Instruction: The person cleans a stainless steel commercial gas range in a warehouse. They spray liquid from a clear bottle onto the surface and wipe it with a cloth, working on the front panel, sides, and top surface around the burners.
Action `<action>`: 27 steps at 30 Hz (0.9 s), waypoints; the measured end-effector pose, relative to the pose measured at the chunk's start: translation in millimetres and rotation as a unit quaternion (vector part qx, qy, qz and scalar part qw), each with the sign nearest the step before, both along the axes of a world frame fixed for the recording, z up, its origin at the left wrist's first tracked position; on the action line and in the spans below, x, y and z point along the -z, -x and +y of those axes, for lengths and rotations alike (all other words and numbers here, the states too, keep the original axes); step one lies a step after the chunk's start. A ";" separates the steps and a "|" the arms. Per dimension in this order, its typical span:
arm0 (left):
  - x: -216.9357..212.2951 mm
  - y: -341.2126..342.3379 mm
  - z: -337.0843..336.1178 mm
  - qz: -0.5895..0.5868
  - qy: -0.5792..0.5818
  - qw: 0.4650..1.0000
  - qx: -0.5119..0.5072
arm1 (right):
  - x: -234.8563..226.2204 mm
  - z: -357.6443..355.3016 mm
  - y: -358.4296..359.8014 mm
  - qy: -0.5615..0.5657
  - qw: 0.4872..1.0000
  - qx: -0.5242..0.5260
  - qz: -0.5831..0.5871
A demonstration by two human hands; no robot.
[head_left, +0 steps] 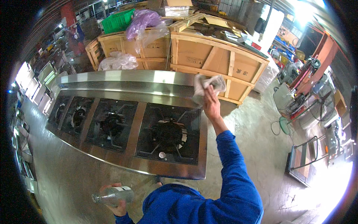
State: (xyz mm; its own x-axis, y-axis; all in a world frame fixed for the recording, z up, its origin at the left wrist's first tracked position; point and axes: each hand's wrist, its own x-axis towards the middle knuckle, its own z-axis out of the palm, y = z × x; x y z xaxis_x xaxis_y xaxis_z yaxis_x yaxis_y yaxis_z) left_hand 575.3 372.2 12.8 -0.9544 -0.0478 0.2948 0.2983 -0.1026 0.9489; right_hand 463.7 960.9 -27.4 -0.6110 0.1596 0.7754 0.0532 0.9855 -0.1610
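Note:
A long stainless steel gas stove [134, 127] with several black burner wells stretches out to the left before me. At the far right corner, by the raised back panel [123, 77], my right hand [212, 104] presses a crumpled greyish-white rag [203, 87] against the metal. Its fingers lie over the cloth. Low on the left, short of the stove's front edge, my left hand [118, 207] grips a clear glass bottle [113, 196] with a pale label. The bottle is tilted nearly flat, its neck pointing left. Part of the hand is hidden behind the bottle.
Behind the stove stand large wooden crates [209, 56], one topped by a green plastic basket [118, 21] and purple plastic wrap [143, 23]. To the right are a floor fan [321, 104] and a flat hand trolley [304, 160]. Stainless pieces line the left side.

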 end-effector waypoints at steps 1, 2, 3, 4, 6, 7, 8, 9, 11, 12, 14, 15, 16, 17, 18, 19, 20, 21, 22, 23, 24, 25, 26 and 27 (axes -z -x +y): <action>0.8 -0.3 -1.3 0.024 -0.006 1.000 0.002 | 0.6 2.6 8.4 -0.064 0.996 -0.004 -0.065; 2.3 -1.5 -2.7 0.047 -0.012 0.999 0.001 | 1.7 3.9 15.7 -0.122 0.984 0.004 -0.134; 4.4 -3.2 -4.7 0.038 -0.001 0.999 0.003 | 2.9 3.7 21.3 -0.180 0.960 -0.003 -0.216; 5.8 -6.1 -8.0 0.025 0.012 1.000 0.000 | 3.8 1.6 24.9 -0.188 0.945 0.021 -0.267; 9.1 -13.6 -12.6 -0.003 0.014 1.000 -0.021 | 3.1 -8.5 26.1 -0.082 0.977 0.004 -0.198; 11.0 -16.6 -13.7 -0.019 0.000 0.999 -0.033 | 1.5 -16.4 24.3 0.053 0.988 -0.042 -0.137; 11.6 -18.9 -14.0 -0.037 -0.022 0.999 -0.034 | -1.3 -26.3 21.5 0.214 0.974 -0.075 -0.019; 11.6 -20.6 -13.7 -0.041 -0.019 0.997 -0.055 | -5.4 -38.0 18.5 0.501 0.864 -0.048 0.009; 8.6 -20.3 -10.9 -0.049 -0.029 0.995 -0.079 | -17.1 -67.3 14.4 0.620 0.742 -0.152 0.205; 6.6 -17.6 -8.1 -0.046 -0.067 0.995 -0.054 | -24.0 -84.4 15.7 0.645 0.718 -0.153 0.214; -1.2 -12.8 -4.9 -0.054 -0.063 0.996 -0.020 | -36.8 -121.9 30.7 0.611 0.758 -0.146 0.174; -5.8 -10.4 -4.5 -0.056 -0.059 0.997 0.005 | -41.3 -141.4 45.4 0.558 0.811 -0.107 0.140; -9.7 -6.8 -4.4 -0.054 -0.025 0.998 0.009 | -43.9 -160.8 64.2 0.501 0.848 -0.137 0.109; -13.6 -4.7 -6.7 -0.047 -0.021 0.998 0.036 | -44.3 -179.4 86.0 0.446 0.879 -0.155 0.071; -15.8 -3.3 -8.2 -0.040 -0.019 0.997 0.063 | -42.5 -196.9 109.2 0.355 0.930 -0.092 -0.008; -17.6 -3.1 -13.3 -0.033 -0.016 0.996 0.086 | -38.5 -212.8 131.6 0.221 0.970 -0.095 -0.021; -17.5 -3.9 -18.5 -0.010 -0.010 0.998 0.067 | -32.8 -227.1 151.6 0.181 0.973 -0.059 -0.133; -15.7 -5.8 -24.7 0.014 -0.003 0.999 0.044 | -26.0 -239.8 167.5 0.189 0.944 -0.026 -0.268; -13.8 -7.5 -33.7 0.037 0.004 0.999 0.019 | -19.2 -250.9 178.5 0.094 0.969 -0.020 -0.228; -11.5 -9.2 -46.0 0.037 0.010 0.999 0.009 | -13.2 -260.4 184.6 0.038 0.966 -0.012 -0.257; -9.0 -12.5 -61.6 0.034 0.016 0.999 -0.001 | -8.6 -268.7 186.2 0.017 0.977 -0.023 -0.213; -5.7 -14.3 -75.1 0.026 0.022 0.999 -0.009 | -5.6 -276.2 183.9 0.041 0.959 -0.021 -0.281; -0.2 -18.8 -87.3 -0.004 -0.034 0.997 -0.062 | -3.9 -283.5 178.2 0.064 0.933 -0.003 -0.355; 5.1 -19.0 -102.5 -0.016 -0.056 0.996 -0.069 | -3.2 -291.0 169.7 0.060 0.924 -0.018 -0.377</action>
State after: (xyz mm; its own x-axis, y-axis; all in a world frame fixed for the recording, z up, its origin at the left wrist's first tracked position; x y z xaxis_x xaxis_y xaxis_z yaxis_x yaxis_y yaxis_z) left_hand 594.3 269.6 7.8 -0.9449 -0.2106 0.2506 0.2875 -0.1678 0.9430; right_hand 294.0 669.8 -24.2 -0.9770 0.1857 0.1044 0.1624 0.9663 -0.1998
